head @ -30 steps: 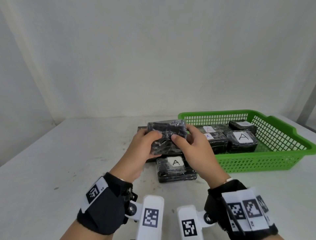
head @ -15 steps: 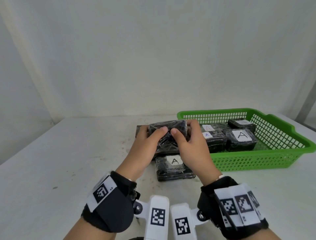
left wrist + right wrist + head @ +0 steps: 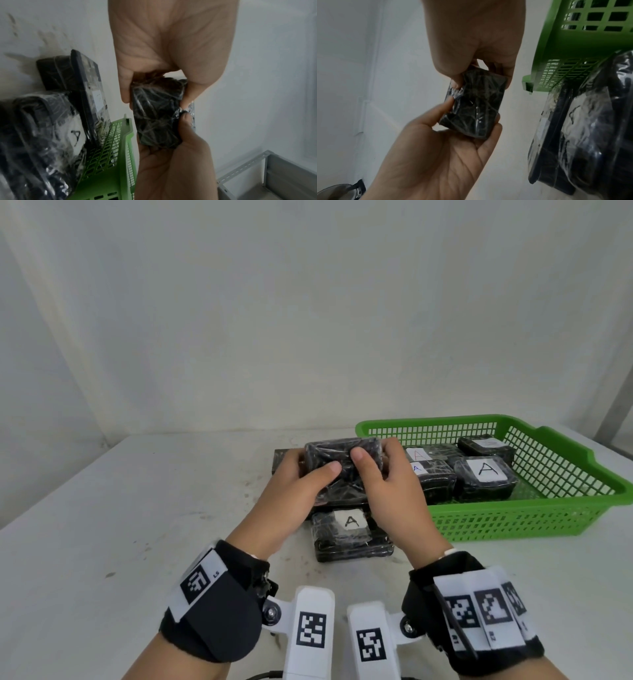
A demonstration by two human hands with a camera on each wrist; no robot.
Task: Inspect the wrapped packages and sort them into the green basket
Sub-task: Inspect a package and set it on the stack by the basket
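Note:
Both hands hold one black film-wrapped package (image 3: 342,463) above the table, just left of the green basket (image 3: 513,523). My left hand (image 3: 315,465) grips its left end with the thumb on the near face. My right hand (image 3: 375,453) grips the right end the same way. The wrist views show the package (image 3: 157,119) (image 3: 474,105) pinched between thumbs and fingers, and no label shows on its visible faces. Several packages marked A (image 3: 486,470) lie in the basket. Another A package (image 3: 351,532) lies on the table below my hands.
A flat black wrapped package (image 3: 284,460) lies on the table behind my hands, touching the basket's left corner. The white table (image 3: 137,525) ends at a white wall. A grey metal frame (image 3: 267,169) stands beyond the table on the right.
The hands have turned the package a little between them, and the thumbs have shifted on its near face. It stays over the same spot.

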